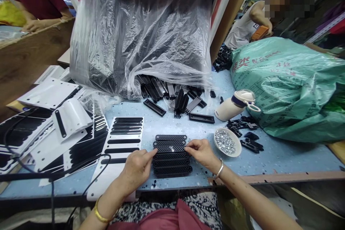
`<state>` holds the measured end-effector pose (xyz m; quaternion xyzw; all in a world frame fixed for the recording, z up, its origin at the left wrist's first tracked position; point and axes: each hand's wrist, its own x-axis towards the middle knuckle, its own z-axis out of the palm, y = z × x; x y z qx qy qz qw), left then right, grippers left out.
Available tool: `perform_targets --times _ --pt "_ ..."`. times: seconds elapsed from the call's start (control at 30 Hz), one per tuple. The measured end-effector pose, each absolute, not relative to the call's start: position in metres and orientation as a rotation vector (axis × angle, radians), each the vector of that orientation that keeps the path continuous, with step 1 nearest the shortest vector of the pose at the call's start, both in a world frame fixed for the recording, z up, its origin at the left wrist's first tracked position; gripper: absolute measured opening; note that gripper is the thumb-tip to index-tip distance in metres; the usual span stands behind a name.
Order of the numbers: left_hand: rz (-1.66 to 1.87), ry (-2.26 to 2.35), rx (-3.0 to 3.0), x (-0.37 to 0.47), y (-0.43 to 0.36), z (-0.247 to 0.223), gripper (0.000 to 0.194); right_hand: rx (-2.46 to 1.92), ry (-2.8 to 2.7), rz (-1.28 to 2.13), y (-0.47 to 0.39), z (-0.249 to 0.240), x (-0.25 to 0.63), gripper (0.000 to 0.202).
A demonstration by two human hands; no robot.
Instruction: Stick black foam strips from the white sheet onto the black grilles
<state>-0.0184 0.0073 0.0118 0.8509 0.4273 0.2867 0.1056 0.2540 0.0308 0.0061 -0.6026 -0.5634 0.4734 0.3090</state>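
Several black plastic strips with a mesh pattern (171, 160) lie side by side in a stack on the blue table in front of me. A few small silvery metal pieces (171, 148) rest on one middle strip. My left hand (138, 168) is closed, its index fingertip at the left end of that strip. At the right end, my right hand (201, 153) has thumb and fingertips pinched together; anything between them is too small to make out. Just right of it stands a white bowl (235, 153) holding many small metal pieces (224, 142).
A sheet of black adhesive strips (128, 142) lies left of the stack, near more sheets (48, 93) and a black cable (97, 156). Behind are loose black parts (153, 107) and a large plastic bag (145, 32). A cream bottle (228, 107) and green sack (291, 86) stand right. Two people work nearby.
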Motion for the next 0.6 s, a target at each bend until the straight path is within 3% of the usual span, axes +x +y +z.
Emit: perform_targets --times 0.2,0.4,0.6 --pt "0.819 1.282 2.486 -0.018 0.007 0.017 0.033 -1.595 -1.524 1.267 0.035 0.008 0.257 0.015" --pt "0.868 1.315 2.589 -0.004 0.013 0.029 0.027 -1.380 -1.975 0.613 0.025 0.023 0.249 0.016" --pt "0.612 1.319 2.676 0.030 0.029 0.039 0.020 -1.277 -2.267 0.491 0.028 0.027 0.212 0.010"
